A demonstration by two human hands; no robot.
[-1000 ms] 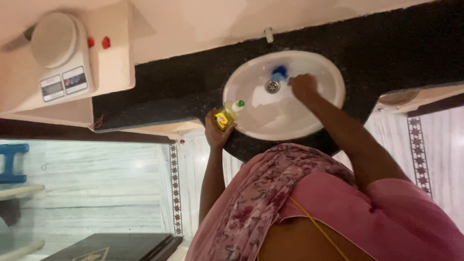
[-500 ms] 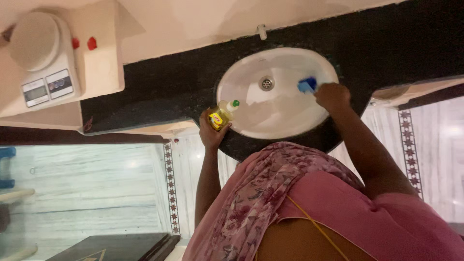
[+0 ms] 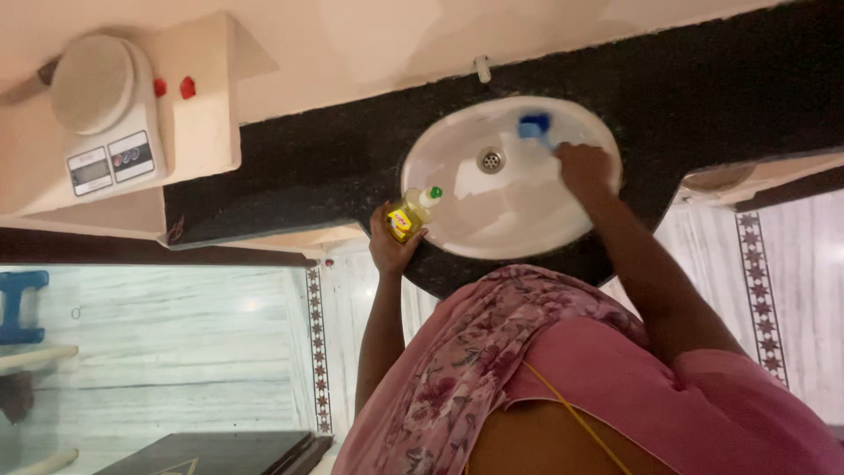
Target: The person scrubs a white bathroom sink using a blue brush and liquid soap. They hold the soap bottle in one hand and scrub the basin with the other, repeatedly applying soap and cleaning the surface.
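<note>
A white oval sink basin (image 3: pixel 519 224) is set in a black speckled counter (image 3: pixel 299 171). My right hand (image 3: pixel 585 167) is inside the basin near its far rim, gripping a blue scrubber (image 3: pixel 534 126) pressed against the basin wall. The metal drain (image 3: pixel 491 159) lies just left of the scrubber. My left hand (image 3: pixel 391 242) holds a small yellow liquid bottle (image 3: pixel 411 211) with a green and white cap at the basin's near-left rim, tilted toward the bowl.
A white kitchen scale (image 3: pixel 101 114) sits on a pale ledge at left, beside two red knobs (image 3: pixel 172 87). A white tap stub (image 3: pixel 482 68) is on the wall behind the basin. Tiled floor, a blue stool (image 3: pixel 18 305) and a dark box (image 3: pixel 211 450) lie below.
My right hand swept the blue scrubber from beside the drain out to the right rim, then back up to the far rim. The left hand with the bottle stayed at the basin's edge.
</note>
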